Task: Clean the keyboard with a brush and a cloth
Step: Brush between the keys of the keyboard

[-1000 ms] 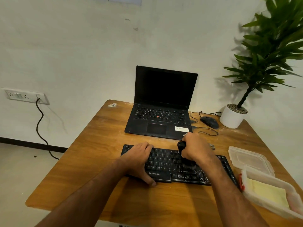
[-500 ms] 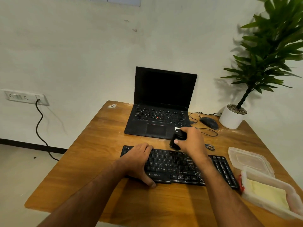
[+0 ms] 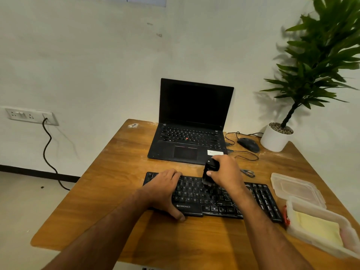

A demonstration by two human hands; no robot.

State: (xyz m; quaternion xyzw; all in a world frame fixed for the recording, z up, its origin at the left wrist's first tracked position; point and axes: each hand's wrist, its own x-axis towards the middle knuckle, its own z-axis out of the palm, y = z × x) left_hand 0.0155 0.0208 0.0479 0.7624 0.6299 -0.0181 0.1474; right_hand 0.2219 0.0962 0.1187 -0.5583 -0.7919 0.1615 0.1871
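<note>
— What are your hands doing?

— In the head view, my left hand [image 3: 165,190] lies flat over the left end of the keyboard [image 3: 214,199], fingers relaxed across the keys and thumb hooked over the near edge by the brand label. It presses the board down; it grips nothing. My right hand [image 3: 226,172] is curled around the brush [image 3: 209,172], a small black one, thumb on its near side. Its bristle end points down at the upper rows of keys, middle of the frame.

— Where does the keyboard sit?

— Low centre of the frame, on the wooden table [image 3: 116,172], lying crosswise. Behind it the laptop [image 3: 191,123] stands open with a dark screen.

— And the cloth?

— Lower right, a pale yellow cloth [image 3: 319,228] lies in a clear plastic box [image 3: 292,207], touching the keyboard's right end. The lid [image 3: 294,188] lies just behind the box.

— Anything else?

— A mouse [image 3: 249,144] with its cable sits right of the laptop, and a potted plant [image 3: 276,137] stands at the far right corner. At left a cord hangs from a wall socket [image 3: 29,114].
</note>
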